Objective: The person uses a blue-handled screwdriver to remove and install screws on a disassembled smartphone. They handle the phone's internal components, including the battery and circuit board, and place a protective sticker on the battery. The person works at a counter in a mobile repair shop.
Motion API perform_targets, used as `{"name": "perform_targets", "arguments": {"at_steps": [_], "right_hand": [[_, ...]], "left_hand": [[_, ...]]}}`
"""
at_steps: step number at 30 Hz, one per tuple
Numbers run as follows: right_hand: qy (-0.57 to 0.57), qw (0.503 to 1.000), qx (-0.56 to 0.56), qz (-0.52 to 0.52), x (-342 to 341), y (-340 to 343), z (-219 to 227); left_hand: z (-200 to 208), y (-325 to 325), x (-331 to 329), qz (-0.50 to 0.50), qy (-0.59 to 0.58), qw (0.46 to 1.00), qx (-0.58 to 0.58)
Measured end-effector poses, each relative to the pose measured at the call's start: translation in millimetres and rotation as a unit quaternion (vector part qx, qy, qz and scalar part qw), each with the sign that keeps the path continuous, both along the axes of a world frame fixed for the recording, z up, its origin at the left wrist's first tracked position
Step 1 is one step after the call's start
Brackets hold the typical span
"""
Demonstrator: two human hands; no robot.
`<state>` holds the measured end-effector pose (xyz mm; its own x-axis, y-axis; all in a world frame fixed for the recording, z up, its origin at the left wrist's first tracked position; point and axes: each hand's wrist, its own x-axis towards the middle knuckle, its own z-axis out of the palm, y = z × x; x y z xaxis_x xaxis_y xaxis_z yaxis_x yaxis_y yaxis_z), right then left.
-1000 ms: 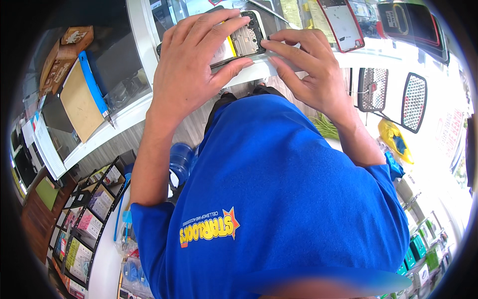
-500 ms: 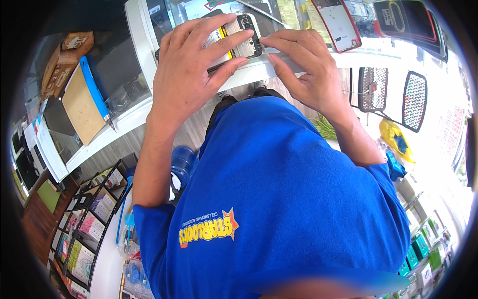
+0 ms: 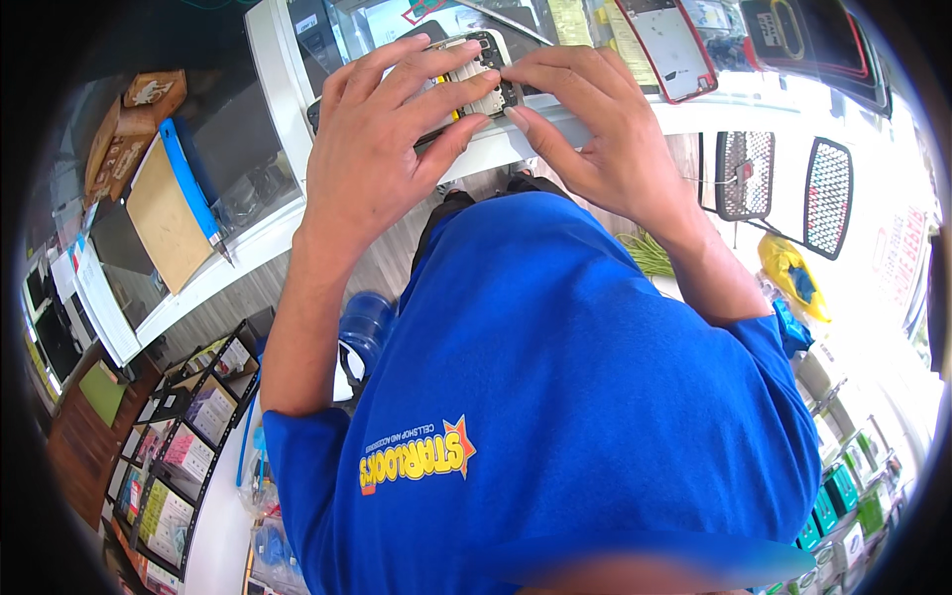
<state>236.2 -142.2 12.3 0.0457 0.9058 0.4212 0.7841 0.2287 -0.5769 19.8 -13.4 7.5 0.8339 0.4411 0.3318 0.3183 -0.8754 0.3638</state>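
Note:
An opened phone (image 3: pixel 493 54) lies flat at the counter's near edge, its back cover off, with a metal plate, camera part and yellow-edged battery showing between my fingers. My left hand (image 3: pixel 372 139) spreads over it, fingers across the back and thumb along the near side, holding it down. At the phone's right end, my right hand (image 3: pixel 615 134) has its thumb and index fingertips against the edge, close to my left index fingertip. Whether a small part sits between those right fingertips cannot be made out.
Right of my hands lies a red-framed phone housing (image 3: pixel 672 50), with a dark case (image 3: pixel 803 40) beyond it. A blue-edged brown board (image 3: pixel 174 213) and a wooden box (image 3: pixel 134 139) stand at left. Below the counter is a blue water jug (image 3: pixel 365 322).
My right fingertips have shifted slightly left onto the phone's end. My left index fingertip has moved a little down toward them. The phone stays in place.

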Motion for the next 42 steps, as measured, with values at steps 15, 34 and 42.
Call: {"name": "perform_targets", "arguments": {"at_steps": [15,34,42], "right_hand": [[-0.044,0.993,-0.007,0.108,19,-8,3],[-0.053,0.99,-0.029,0.129,26,-7,6],[0.09,0.99,-0.069,0.083,20,2,9]], "left_hand": [[3,3,1,-0.002,-0.015,0.999,-0.049],[0,4,0,-0.01,-0.034,0.999,-0.028],[0,3,2,-0.001,-0.033,0.999,-0.037]]}}
